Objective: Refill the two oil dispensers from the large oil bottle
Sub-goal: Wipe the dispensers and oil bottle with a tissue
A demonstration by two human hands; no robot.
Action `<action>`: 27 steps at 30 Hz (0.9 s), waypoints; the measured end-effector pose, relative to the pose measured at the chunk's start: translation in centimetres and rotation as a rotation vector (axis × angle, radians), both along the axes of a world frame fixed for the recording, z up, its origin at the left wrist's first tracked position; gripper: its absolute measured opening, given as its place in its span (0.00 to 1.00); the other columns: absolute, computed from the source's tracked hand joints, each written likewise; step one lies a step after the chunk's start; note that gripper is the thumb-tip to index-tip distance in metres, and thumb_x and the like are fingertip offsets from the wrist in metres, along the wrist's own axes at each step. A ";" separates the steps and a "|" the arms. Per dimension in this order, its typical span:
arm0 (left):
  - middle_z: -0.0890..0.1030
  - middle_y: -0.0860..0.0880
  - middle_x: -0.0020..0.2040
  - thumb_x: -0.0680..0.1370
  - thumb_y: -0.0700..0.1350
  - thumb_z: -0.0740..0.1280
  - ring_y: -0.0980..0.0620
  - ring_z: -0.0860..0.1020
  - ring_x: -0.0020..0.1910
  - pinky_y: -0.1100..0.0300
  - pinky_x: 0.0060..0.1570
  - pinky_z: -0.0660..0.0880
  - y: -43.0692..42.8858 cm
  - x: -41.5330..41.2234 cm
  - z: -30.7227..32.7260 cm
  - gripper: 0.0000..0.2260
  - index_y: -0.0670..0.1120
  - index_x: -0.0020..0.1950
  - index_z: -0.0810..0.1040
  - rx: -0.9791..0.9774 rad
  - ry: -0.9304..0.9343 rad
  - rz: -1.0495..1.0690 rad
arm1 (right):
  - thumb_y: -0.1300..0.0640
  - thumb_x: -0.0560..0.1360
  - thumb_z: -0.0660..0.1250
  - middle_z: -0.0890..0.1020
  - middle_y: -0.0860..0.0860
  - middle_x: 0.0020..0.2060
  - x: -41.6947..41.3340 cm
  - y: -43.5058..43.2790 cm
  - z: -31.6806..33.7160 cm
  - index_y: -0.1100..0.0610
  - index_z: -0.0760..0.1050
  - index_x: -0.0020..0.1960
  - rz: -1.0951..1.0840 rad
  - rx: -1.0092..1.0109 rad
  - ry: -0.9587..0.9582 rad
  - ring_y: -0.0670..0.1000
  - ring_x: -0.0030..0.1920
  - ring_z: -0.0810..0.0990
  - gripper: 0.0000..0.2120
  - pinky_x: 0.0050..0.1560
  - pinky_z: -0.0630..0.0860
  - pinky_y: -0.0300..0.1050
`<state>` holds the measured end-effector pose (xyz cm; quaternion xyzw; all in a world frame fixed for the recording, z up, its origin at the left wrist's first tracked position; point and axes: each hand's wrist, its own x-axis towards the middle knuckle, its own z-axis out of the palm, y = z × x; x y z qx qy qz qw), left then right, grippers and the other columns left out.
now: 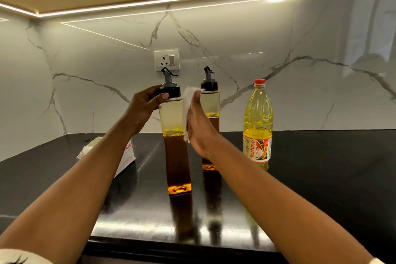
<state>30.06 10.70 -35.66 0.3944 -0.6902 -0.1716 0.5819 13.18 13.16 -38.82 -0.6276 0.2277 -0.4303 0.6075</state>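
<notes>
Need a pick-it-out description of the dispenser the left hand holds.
On the black counter, below the wall socket, stand two tall clear bottles with black pour caps. It is the nearer dispenser, on the left, left hand gripping its cap; the farther dispenser stands beside the yellow bottle.

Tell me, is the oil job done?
Maybe nearly. The near dispenser and far dispenser are capped, about half full, and the big bottle wears its red cap. The left hand grips the near one's cap while the right hand presses a tissue on its side. Maybe the far one's next.
</notes>
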 end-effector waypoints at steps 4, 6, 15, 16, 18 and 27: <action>0.84 0.57 0.50 0.78 0.43 0.65 0.57 0.80 0.51 0.53 0.53 0.73 -0.1 0.0 0.1 0.12 0.52 0.60 0.77 0.026 0.027 -0.042 | 0.30 0.73 0.50 0.56 0.54 0.75 -2.2 1.2 -9.2 0.51 0.50 0.76 0.064 0.185 0.407 0.56 0.73 0.60 0.39 0.71 0.56 0.55; 0.84 0.58 0.50 0.77 0.44 0.65 0.58 0.80 0.51 0.54 0.54 0.73 -0.1 0.1 0.2 0.12 0.53 0.59 0.77 0.053 0.029 -0.066 | 0.38 0.73 0.64 0.71 0.51 0.68 -2.8 0.3 -11.1 0.51 0.66 0.66 0.042 0.123 0.550 0.47 0.58 0.73 0.27 0.62 0.67 0.45; 0.81 0.54 0.56 0.74 0.46 0.70 0.67 0.78 0.53 0.66 0.60 0.72 1.9 -0.4 1.4 0.22 0.47 0.67 0.75 0.027 -0.039 0.080 | 0.43 0.62 0.77 0.77 0.49 0.54 1.0 -1.2 -9.5 0.55 0.70 0.60 -0.657 -0.267 0.437 0.49 0.58 0.74 0.33 0.58 0.74 0.46; 0.81 0.56 0.53 0.71 0.52 0.72 0.69 0.78 0.51 0.69 0.55 0.73 2.2 -1.0 1.5 0.23 0.49 0.65 0.77 -0.029 -0.067 0.156 | 0.41 0.62 0.76 0.75 0.49 0.55 1.5 -0.7 -9.8 0.56 0.68 0.61 -0.755 -0.322 0.457 0.49 0.58 0.72 0.35 0.59 0.73 0.47; 0.82 0.57 0.49 0.69 0.56 0.74 0.68 0.79 0.47 0.71 0.47 0.73 2.3 -2.0 1.6 0.21 0.52 0.60 0.79 -0.095 -0.145 0.279 | 0.38 0.65 0.73 0.71 0.51 0.59 2.4 0.2 -10.1 0.58 0.64 0.65 -0.852 -0.373 0.508 0.52 0.61 0.68 0.39 0.62 0.71 0.49; 0.82 0.52 0.54 0.69 0.47 0.71 0.53 0.80 0.55 0.53 0.61 0.75 1.0 -0.6 1.4 0.22 0.50 0.63 0.75 0.055 -0.058 -0.008 | 0.31 0.73 0.47 0.71 0.52 0.65 0.5 1.4 -1.8 0.52 0.57 0.74 -0.241 -0.182 0.001 0.54 0.65 0.69 0.37 0.62 0.67 0.47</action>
